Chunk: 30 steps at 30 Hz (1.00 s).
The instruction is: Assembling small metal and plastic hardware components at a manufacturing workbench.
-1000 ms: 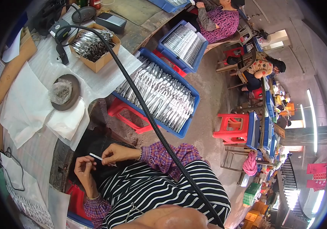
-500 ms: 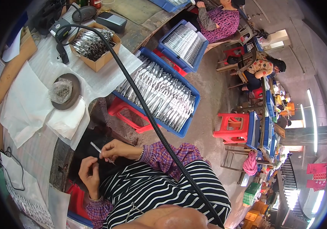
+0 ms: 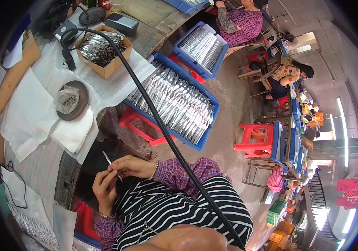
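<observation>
A slim silver metal piece (image 3: 107, 157) is held in front of my striped top, its upper end pointing away from me and its lower end showing below my fingers. My right hand (image 3: 133, 166) pinches it near the middle between thumb and fingers. Curled beside it, my left hand (image 3: 105, 189) has its fingertips against the same piece, close to the right fingertips. What exact kind of tool it is stays too small to make out. To the right of the hands, a blue tray (image 3: 195, 146) on a red stool holds rows of similar silver pieces.
The bench (image 3: 61, 180) lies left, with white sheets, a bag of small parts (image 3: 66, 100) on a dark round dish (image 3: 82, 102), and a cardboard box (image 3: 111, 72) of metal pieces. A black flexible cable (image 3: 156, 113) crosses the view. Another blue tray (image 3: 206, 73) and seated co-workers are farther off.
My left hand has moved right and up, its fingertips coming onto the metal piece. The piece has turned more upright in my right hand.
</observation>
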Each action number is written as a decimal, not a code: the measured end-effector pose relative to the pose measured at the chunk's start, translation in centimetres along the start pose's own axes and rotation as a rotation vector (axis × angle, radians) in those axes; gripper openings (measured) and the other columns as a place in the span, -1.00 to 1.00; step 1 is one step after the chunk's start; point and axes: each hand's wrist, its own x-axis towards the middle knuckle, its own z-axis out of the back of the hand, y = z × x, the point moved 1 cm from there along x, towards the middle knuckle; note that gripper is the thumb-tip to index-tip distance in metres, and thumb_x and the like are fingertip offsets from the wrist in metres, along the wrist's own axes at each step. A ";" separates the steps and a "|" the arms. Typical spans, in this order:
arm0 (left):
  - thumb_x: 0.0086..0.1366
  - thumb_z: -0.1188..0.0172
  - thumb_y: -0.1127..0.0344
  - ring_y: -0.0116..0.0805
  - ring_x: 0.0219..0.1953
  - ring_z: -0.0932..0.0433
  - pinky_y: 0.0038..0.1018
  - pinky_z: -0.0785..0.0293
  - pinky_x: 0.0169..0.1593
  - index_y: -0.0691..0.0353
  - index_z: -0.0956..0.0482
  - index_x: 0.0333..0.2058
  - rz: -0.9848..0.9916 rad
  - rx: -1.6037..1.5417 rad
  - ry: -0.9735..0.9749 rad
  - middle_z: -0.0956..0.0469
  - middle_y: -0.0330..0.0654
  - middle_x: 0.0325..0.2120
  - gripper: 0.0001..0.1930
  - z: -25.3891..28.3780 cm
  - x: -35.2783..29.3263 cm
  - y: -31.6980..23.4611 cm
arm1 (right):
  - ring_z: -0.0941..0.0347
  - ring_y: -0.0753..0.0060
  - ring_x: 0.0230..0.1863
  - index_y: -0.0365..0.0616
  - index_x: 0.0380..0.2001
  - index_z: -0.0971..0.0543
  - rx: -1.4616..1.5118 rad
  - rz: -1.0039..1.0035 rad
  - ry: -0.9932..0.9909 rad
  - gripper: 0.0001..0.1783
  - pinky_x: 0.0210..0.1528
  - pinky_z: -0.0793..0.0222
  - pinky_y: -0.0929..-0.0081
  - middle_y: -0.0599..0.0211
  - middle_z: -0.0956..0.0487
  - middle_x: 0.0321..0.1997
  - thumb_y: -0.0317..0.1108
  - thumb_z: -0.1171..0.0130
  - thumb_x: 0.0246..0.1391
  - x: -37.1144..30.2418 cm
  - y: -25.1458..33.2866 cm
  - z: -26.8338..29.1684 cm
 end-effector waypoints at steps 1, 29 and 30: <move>-0.03 -0.20 0.67 -0.20 -0.41 -0.51 -0.45 -0.42 -0.35 0.22 -0.60 -0.26 -0.001 0.000 0.000 -0.49 -0.10 -0.42 -0.68 -0.1 0.0 -0.1 | -0.43 0.67 -0.21 -0.09 -0.20 -0.58 -0.010 0.005 0.005 -0.74 -0.13 -0.32 0.61 0.55 -0.55 -0.26 -0.17 -0.13 0.15 -0.1 0.1 -0.1; 0.22 -0.06 0.45 -0.20 -0.27 -0.43 -0.34 -0.35 -0.11 0.31 -0.38 -0.37 0.100 -0.520 -0.209 -0.44 -0.07 -0.41 -0.93 1.1 -0.2 0.3 | -0.35 0.76 -0.52 -0.06 -0.41 -0.47 -0.194 0.008 0.003 -0.80 -0.50 -0.25 0.76 0.58 -0.44 -0.52 -0.22 -0.24 0.06 -0.2 -0.2 -1.0; 0.28 -0.02 0.44 -0.31 -0.33 -0.37 -0.40 -0.33 -0.12 0.29 -0.33 -0.35 0.155 -0.575 -0.227 -0.39 -0.12 -0.43 -0.93 1.3 -0.6 0.3 | -0.32 0.76 -0.54 -0.05 -0.45 -0.43 -0.232 0.070 0.010 -0.79 -0.52 -0.24 0.76 0.58 -0.42 -0.53 -0.27 -0.28 0.02 -0.1 0.0 -0.6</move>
